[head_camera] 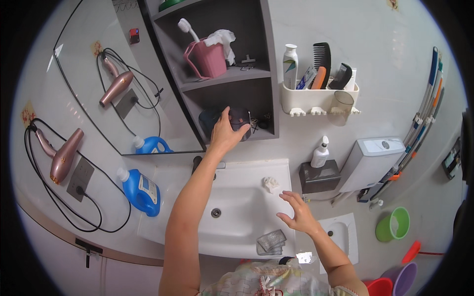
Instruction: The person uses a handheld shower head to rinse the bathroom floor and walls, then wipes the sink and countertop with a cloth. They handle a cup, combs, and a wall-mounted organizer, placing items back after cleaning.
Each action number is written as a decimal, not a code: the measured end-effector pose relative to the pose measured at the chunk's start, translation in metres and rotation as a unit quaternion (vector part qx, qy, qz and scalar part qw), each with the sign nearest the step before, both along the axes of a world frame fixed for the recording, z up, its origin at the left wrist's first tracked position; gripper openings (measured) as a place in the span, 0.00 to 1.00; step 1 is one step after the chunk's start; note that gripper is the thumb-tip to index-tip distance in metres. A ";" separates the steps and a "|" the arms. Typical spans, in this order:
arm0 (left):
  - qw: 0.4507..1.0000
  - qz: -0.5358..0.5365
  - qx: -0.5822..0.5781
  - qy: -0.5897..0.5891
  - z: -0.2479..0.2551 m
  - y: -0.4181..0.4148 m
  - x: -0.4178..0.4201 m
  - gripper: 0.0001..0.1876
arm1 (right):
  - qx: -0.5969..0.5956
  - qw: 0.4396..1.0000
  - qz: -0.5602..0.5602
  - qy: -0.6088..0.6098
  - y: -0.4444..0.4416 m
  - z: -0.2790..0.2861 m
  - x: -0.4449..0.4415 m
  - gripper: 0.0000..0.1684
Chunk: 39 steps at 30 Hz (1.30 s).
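Note:
My left hand (226, 134) reaches into the lower compartment of a grey shelf unit (274, 74). Its thumb and fingers are around a dark translucent cup (239, 115); a second dark bluish container (207, 119) stands to the left, partly hidden by the hand. Over the right edge of the white washbasin (244, 174), my right hand (301, 216) hangs with fingers apart and nothing in it. A crumpled white tissue (271, 184) lies on the basin rim near that hand. Closer to me, folded grey cloths (271, 242) rest on the front right corner.
Above the cup, a pink mug (210, 59) holds a toothbrush. A wall caddy (314, 98) with combs and bottles hangs at right. Left are a blue jug (142, 192) and a corded hair dryer (66, 157). A pump bottle (320, 153) stands on a dark box (319, 177).

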State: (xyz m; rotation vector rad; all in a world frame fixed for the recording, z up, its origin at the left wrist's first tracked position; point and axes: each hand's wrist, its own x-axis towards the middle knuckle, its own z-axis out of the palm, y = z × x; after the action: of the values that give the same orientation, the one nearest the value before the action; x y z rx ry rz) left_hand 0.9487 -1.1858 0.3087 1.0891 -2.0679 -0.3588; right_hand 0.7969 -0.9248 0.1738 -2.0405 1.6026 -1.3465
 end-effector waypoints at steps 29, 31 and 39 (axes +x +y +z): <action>0.997 -0.047 -0.054 -0.028 -0.086 0.094 0.043 0.25 | -0.266 0.890 -0.371 -0.005 -0.097 0.198 -0.201 0.43; 0.997 -0.066 -0.035 -0.029 -0.097 0.097 0.048 0.25 | -0.290 0.907 -0.229 -0.203 -0.084 0.203 -0.188 0.37; 0.987 -0.162 -0.001 0.000 -0.079 0.132 0.035 0.36 | 0.013 0.678 0.179 -0.712 -0.059 0.104 -0.072 0.29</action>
State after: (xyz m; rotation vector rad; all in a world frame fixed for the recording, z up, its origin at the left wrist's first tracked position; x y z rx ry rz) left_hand 0.9840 -1.0538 0.2295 0.7477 -2.2475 -0.5142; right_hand 0.7244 -0.9841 0.2775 -0.5685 0.4117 -1.8393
